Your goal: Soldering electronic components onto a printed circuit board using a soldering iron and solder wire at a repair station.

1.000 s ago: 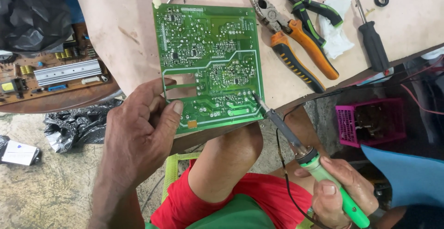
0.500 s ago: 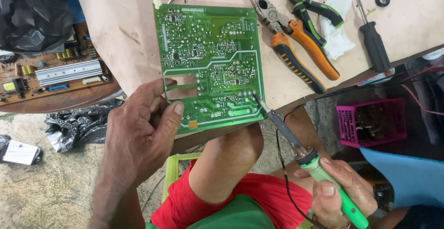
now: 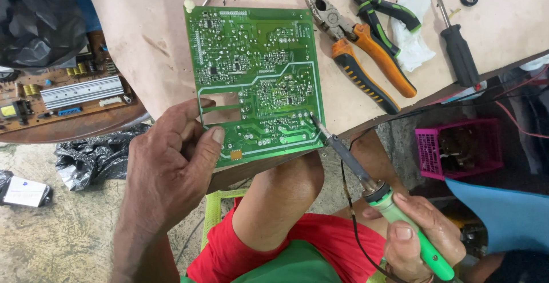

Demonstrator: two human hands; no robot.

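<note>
**Head view: iron tip on board's near-right edge**

Left hand [image 3: 171, 168] pinches the green circuit board [image 3: 257, 77] at its near-left corner. Right hand [image 3: 420, 240] grips the soldering iron [image 3: 372, 188], whose shaft slants far-left, tip touching the board's near-right solder pads.

It was a small electronics repair workshop — a worn table [image 3: 143, 43] carried orange-handled pliers [image 3: 360, 60], green-handled cutters [image 3: 383, 8] and a black screwdriver [image 3: 457, 48]. A green circuit board [image 3: 257, 77] lay under a soldering iron [image 3: 394, 208], and another board with a heat sink [image 3: 68, 94] sat aside — beside a pink parts basket [image 3: 457, 146] and rough concrete floor [image 3: 51, 231].
</note>
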